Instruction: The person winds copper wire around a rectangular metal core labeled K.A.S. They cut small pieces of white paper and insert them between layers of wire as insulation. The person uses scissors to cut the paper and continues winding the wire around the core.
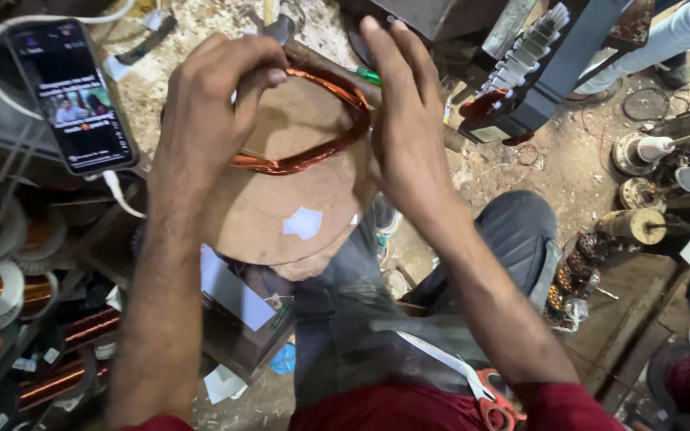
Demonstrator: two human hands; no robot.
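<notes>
The copper wire coil (313, 120) lies on a wooden form (281, 215), gripped at either side by the left hand (217, 96) and the right hand (405, 120).

Dusty workshop floor (521, 172), wire scraps, wound spools (632, 226) and coil parts lying on it

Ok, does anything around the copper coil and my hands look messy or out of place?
Yes. Pale shavings and scraps litter the floor above the copper coil, which both the left hand and right hand grip. Orange-handled scissors lie loose on your lap.
</notes>
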